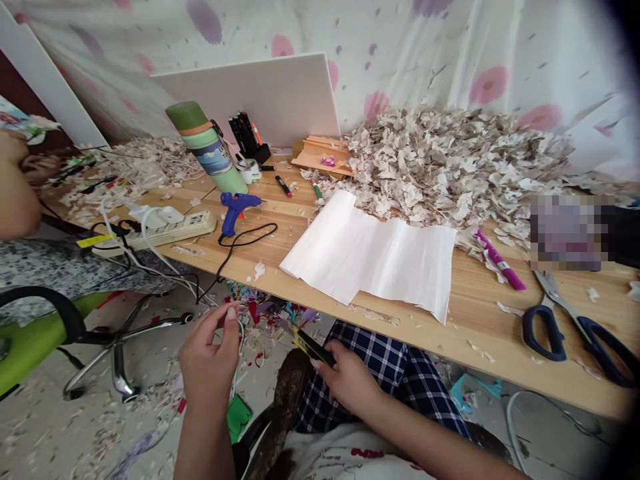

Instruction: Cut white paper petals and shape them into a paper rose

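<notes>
My right hand grips a yellow and black utility knife above my lap, its tip pointing up and to the left. My left hand is raised off the table's front edge with thumb and fingertips pinched together. Whatever sits in that pinch, if anything, is too small to make out. Ahead of both hands, a creased white sheet of paper lies on the wooden table, its near edge uneven. A blue glue gun rests beyond my left hand.
Large scissors and a purple pen-like stick lie at right. Behind the paper rises a heap of paper scraps. A green bottle, a black pen holder and a power strip stand left. Another person's arm shows far left.
</notes>
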Demonstrator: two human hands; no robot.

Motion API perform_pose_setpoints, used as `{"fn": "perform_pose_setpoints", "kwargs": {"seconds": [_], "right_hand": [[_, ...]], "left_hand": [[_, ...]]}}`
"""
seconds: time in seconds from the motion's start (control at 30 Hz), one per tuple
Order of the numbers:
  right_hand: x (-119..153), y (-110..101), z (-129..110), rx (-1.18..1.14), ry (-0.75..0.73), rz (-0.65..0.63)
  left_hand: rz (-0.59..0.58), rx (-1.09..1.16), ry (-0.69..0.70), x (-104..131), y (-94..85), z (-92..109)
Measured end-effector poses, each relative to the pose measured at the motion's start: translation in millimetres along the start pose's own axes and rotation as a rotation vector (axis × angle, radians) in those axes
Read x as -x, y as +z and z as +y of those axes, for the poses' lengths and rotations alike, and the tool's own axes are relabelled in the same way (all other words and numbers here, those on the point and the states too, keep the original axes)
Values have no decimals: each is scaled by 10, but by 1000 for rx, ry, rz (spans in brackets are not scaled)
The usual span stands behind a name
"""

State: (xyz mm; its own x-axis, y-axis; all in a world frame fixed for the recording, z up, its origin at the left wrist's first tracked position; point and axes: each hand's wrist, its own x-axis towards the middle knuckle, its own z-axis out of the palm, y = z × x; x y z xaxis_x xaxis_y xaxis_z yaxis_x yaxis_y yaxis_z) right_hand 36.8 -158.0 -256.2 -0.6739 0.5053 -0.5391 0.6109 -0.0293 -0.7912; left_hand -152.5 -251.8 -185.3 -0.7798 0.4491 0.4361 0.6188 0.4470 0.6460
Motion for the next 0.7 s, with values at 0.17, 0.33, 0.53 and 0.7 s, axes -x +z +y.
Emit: {"fn": "perform_pose_setpoints", "kwargs": {"seconds": [0.17,0.33,0.53,0.7], "right_hand": [[-157,-129,-287,436,-109,38],[-245,-177,-377,534,-121,-6],[-171,-387,-184,235,-100,-115],[209,-416,182,-464,-88,-224]], "left_hand": [[16,-13,-22,-29,-31,-69],[8,-45,-82,-25,-56,-205],[13,-55,-167,-29,-79,-250],[12,-12,-234,-30,-83,-321]]}}
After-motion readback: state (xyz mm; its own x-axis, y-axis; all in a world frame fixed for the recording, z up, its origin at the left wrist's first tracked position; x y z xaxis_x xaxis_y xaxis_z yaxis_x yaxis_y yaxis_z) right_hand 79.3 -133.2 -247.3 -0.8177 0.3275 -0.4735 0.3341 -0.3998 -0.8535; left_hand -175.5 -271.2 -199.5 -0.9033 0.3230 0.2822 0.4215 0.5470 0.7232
